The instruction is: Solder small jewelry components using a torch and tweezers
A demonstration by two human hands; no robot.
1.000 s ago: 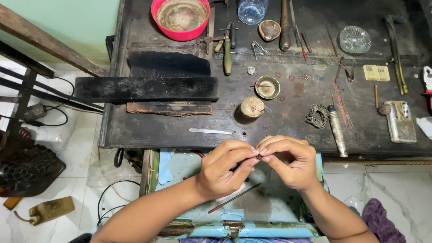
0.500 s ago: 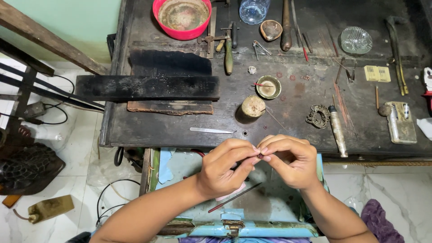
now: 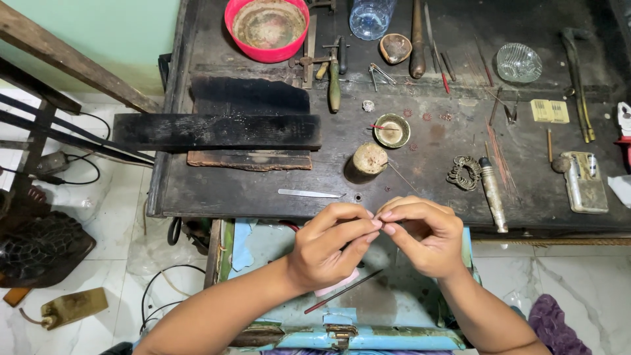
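Note:
My left hand (image 3: 328,244) and my right hand (image 3: 422,235) meet fingertip to fingertip over an open pale-blue drawer (image 3: 394,338), just in front of the dark workbench (image 3: 250,190). Both pinch one tiny piece between thumbs and forefingers; the piece itself is too small to make out. Below my left hand, a thin rod with a red tip (image 3: 342,292) lies slanted in the drawer. On the bench edge just beyond my hands rest a flat metal file (image 3: 309,193) and a small round wooden block (image 3: 369,158).
The bench carries a long black slab (image 3: 217,131), a red bowl (image 3: 266,26), a small brass dish (image 3: 392,130), a coiled wire ornament (image 3: 464,173), a metal handle tool (image 3: 491,194), a glass dish (image 3: 518,62) and a plastic bottle (image 3: 371,14). Cables and a wooden frame (image 3: 59,59) sit at left.
Both hands stay pinched together over the drawer; only the fingertips have shifted slightly. Nothing on the bench has moved.

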